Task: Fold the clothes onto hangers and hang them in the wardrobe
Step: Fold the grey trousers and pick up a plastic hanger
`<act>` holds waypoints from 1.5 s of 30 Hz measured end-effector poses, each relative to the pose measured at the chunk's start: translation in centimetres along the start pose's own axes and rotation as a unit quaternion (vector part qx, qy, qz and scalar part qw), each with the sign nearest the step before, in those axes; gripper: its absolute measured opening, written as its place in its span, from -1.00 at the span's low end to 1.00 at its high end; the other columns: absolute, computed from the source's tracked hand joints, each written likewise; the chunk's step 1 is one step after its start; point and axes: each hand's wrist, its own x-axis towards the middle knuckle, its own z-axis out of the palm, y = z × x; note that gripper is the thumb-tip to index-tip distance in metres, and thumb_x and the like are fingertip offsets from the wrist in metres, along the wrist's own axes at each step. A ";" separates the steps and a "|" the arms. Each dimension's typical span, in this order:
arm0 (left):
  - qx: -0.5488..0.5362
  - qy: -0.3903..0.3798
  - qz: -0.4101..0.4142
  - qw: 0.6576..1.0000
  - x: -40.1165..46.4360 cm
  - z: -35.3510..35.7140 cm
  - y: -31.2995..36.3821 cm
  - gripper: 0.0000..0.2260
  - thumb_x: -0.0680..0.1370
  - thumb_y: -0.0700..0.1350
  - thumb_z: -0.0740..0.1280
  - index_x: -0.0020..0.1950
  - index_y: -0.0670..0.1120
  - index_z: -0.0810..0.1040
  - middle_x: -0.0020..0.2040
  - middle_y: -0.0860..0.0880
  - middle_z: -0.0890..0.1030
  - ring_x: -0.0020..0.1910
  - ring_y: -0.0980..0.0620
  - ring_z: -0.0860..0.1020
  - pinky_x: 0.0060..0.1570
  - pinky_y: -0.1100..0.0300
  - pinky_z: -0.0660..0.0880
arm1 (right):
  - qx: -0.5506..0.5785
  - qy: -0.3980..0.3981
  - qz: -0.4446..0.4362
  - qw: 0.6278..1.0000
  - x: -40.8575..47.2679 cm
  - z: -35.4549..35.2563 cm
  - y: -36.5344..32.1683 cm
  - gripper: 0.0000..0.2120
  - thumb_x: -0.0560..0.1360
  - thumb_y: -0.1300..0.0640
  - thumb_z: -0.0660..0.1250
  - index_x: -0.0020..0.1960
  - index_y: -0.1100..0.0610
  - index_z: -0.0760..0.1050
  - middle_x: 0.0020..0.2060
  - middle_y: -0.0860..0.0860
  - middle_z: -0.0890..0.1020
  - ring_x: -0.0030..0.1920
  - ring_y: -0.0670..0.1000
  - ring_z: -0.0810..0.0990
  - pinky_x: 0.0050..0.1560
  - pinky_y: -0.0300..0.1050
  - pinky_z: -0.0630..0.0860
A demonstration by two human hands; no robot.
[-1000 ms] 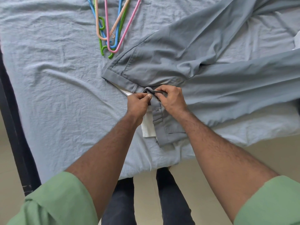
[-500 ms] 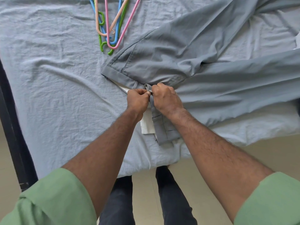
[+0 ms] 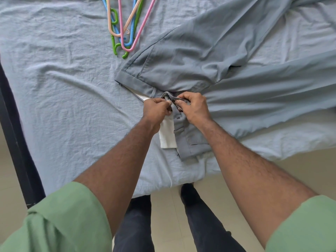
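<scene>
Item one, the trousers [image 3: 209,70]: grey, spread across the bed sheet [image 3: 63,97] from centre out toward two and three o'clock, waistband end nearest me. I see my left hand [image 3: 156,110] and right hand [image 3: 192,108] meeting at the middle of the waistband, each with fingers curled and pinching the fabric edge at the fly, knuckles nearly touching. A white pocket lining [image 3: 167,135] shows just below my left hand, at six o'clock from it. Item two, the hangers [image 3: 125,24]: a bundle of pink, blue, green and peach plastic lying on the sheet at twelve o'clock, close to the trousers' upper hip. My green sleeves [image 3: 60,220] frame the lower corners.
</scene>
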 end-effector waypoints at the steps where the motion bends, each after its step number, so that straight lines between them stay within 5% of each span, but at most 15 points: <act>1: -0.007 0.008 -0.001 1.000 0.0 0.1 0.0 -0.82 0.57 -0.30 0.39 -0.24 -0.21 0.64 -0.42 -0.05 0.61 -0.47 0.09 0.52 -0.36 0.22 0.49 | 0.000 -0.002 -0.004 1.000 0.0 0.0 0.0 -0.86 0.49 0.20 0.47 -0.19 -0.02 0.65 -0.34 -0.04 0.69 -0.29 0.00 0.70 -0.17 -0.01 0.67; 7: -0.077 0.021 -0.017 0.997 -0.7 0.4 -0.5 -0.88 0.59 -0.29 0.38 -0.14 -0.20 0.63 -0.42 0.01 0.61 -0.50 0.17 0.50 -0.38 0.27 0.52 | -0.032 0.011 -0.057 0.998 0.4 0.4 -0.2 -0.93 0.52 0.24 0.43 -0.04 0.14 0.69 -0.14 -0.04 0.66 -0.15 0.01 0.68 -0.08 0.06 0.68; 16: -0.070 0.013 0.006 0.997 -0.7 0.4 -1.0 -0.84 0.60 -0.27 0.38 -0.19 -0.17 0.63 -0.47 0.00 0.53 -0.47 0.13 0.45 -0.37 0.28 0.47 | -0.127 -0.009 -0.155 0.980 0.8 -0.7 0.1 -0.92 0.53 0.24 0.41 -0.05 0.15 0.68 -0.17 -0.07 0.60 -0.14 -0.09 0.56 -0.06 -0.21 0.53; 23: -0.092 0.015 -0.013 0.996 -0.6 0.4 -0.8 -0.83 0.61 -0.27 0.37 -0.19 -0.19 0.61 -0.37 -0.01 0.62 -0.44 0.18 0.57 -0.38 0.33 0.50 | -0.199 -0.048 -0.219 0.954 1.1 -1.2 -0.2 -0.92 0.56 0.19 0.38 -0.05 0.16 0.64 -0.17 0.00 0.58 -0.16 0.03 0.56 -0.09 0.07 0.55; 28: -0.090 0.001 -0.014 0.996 -0.2 0.3 -1.2 -0.81 0.62 -0.24 0.36 -0.20 -0.20 0.61 -0.33 -0.07 0.58 -0.37 0.10 0.52 -0.33 0.26 0.51 | -0.279 -0.063 -0.250 0.925 0.8 -1.0 -1.1 -0.84 0.62 0.13 0.29 -0.05 0.18 0.59 -0.15 0.05 0.56 -0.18 0.12 0.56 -0.21 0.04 0.51; 38: -0.109 0.014 -0.030 0.993 0.3 0.6 -1.3 -0.78 0.61 -0.23 0.37 -0.23 -0.18 0.61 -0.31 -0.08 0.59 -0.33 0.06 0.53 -0.24 0.18 0.53 | -0.231 -0.051 -0.222 0.946 1.0 -1.2 -0.1 -0.87 0.59 0.13 0.33 -0.01 0.16 0.63 -0.13 0.03 0.60 -0.15 0.10 0.58 -0.10 0.12 0.56; 45: -0.081 0.002 -0.013 0.997 0.4 0.4 -1.5 -0.73 0.63 -0.25 0.33 -0.28 -0.17 0.56 -0.37 -0.07 0.54 -0.43 0.11 0.47 -0.38 0.29 0.47 | -0.278 -0.042 -0.229 0.932 0.7 -0.6 -0.3 -0.81 0.59 0.07 0.31 -0.06 0.17 0.60 -0.14 0.06 0.58 -0.19 0.20 0.59 -0.19 0.12 0.55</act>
